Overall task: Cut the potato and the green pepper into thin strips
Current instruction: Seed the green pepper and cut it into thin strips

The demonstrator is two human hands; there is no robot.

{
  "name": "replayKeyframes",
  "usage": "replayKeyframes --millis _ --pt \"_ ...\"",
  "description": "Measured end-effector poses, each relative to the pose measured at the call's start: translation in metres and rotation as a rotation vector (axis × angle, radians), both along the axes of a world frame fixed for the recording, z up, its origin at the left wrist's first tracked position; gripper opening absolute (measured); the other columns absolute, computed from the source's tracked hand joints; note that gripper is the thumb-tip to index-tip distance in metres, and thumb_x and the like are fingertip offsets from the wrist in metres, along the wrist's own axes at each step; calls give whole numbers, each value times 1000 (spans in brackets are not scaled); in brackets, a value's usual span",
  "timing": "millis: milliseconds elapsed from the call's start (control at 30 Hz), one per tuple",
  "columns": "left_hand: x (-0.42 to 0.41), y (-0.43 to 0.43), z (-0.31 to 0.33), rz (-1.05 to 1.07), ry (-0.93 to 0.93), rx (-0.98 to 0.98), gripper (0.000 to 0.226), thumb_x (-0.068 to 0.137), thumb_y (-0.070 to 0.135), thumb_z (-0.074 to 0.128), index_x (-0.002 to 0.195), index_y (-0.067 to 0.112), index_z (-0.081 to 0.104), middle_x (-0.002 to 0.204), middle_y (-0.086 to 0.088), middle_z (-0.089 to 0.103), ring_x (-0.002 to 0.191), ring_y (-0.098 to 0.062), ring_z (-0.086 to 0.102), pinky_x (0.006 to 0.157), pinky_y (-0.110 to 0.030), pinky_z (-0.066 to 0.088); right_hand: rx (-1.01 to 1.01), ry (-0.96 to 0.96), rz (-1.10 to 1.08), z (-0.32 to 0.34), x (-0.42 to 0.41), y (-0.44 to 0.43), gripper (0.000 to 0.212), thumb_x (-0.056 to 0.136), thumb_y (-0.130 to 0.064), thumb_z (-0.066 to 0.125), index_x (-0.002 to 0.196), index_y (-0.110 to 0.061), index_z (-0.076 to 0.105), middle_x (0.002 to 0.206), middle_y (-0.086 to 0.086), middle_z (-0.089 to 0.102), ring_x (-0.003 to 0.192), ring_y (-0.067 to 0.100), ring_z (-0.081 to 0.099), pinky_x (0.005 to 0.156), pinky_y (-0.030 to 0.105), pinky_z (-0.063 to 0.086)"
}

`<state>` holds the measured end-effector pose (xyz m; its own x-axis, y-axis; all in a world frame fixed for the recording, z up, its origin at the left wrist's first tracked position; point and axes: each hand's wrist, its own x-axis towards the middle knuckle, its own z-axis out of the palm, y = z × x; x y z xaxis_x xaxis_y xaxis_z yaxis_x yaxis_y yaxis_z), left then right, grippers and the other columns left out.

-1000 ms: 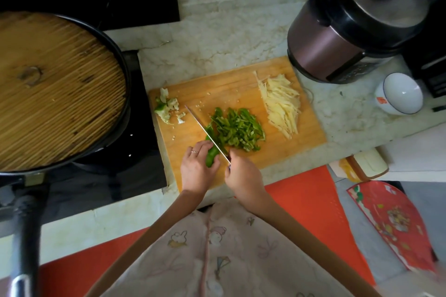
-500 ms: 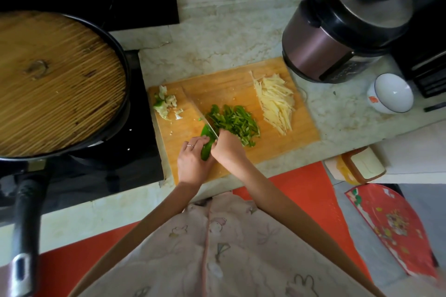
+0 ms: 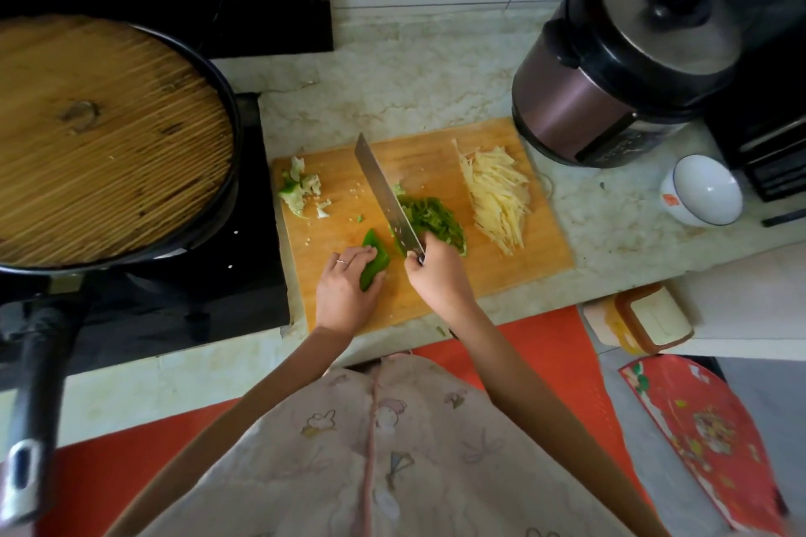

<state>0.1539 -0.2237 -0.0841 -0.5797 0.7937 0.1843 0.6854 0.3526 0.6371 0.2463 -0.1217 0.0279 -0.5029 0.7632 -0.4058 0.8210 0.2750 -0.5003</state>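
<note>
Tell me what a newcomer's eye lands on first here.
The knife, gripped in the right hand, slants over the cutting board beside a pile of green pepper strips. The left hand holds an uncut green pepper piece just left of the blade. Pale potato strips lie at the board's right end; a big lidded pan fills the left.

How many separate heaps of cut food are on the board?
3: potato strips on the right, green pepper strips in the middle beside the knife, pale trimmings at the far left. The left hand holds one uncut pepper piece besides.
</note>
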Motion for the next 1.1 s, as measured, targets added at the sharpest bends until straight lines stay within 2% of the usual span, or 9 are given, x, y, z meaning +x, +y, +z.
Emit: replayKeyframes --millis 67,200,367,600,767,933,1000,1100 --pt "1 0 1 15 -4 19 30 75 12 78 103 3 69 104 -10 68 94 -29 65 96 -23 34 -10 -31 53 4 5 -5 12 94 -15 47 94 -4 53 77 8 58 70 24 56 58 30 40" --pt "1 1 -2 16 -24 39 29 76 13 78 101 3 69 102 -10 68 91 -29 64 89 -26 39 -24 -122 110 2 11 -17 9 95 -15 47 87 -10 46 70 -2 45 72 20 48 61 26 33" --pt "4 1 -1 40 2 68 30 72 12 83 98 3 71 98 -9 70 87 -25 63 82 -25 42 -18 -171 152 -4 13 -21 8 94 -15 48 99 -10 51 95 10 63 92 28 60 66 28 38" --pt "0 3 -2 40 3 75 26 74 14 81 97 5 72 98 -7 71 87 -22 62 81 -24 43 -28 -203 146 -9 19 -18 25 93 -12 48 116 -6 54 103 14 64 99 32 60 70 29 38" --pt "6 2 -3 70 -25 50 24 74 15 79 95 6 72 95 -5 70 84 -23 59 75 -27 47 -56 -262 116 -14 -3 -19 23 93 -15 47 113 -6 55 107 14 64 103 33 61 77 32 45" --pt "3 1 1 48 -46 64 27 75 16 80 99 5 72 98 -8 70 85 -26 61 72 -32 54 -125 -146 17 -16 -18 -7 28 94 -14 45 117 -3 57 104 17 65 96 33 62 72 32 47" --pt "4 -2 0 44 -54 63 31 74 15 82 101 5 71 101 -8 70 87 -27 63 76 -35 54 -115 -108 -44 -16 -11 -7 28 95 -14 45 118 -3 58 103 15 65 93 32 62 72 33 49" --pt "4 -1 -1 58 -69 64 32 75 19 81 103 7 71 104 -6 68 89 -26 63 77 -34 53 -76 -92 -38 -10 6 -5 25 94 -13 46 114 -4 59 92 10 63 78 27 59 62 27 41"
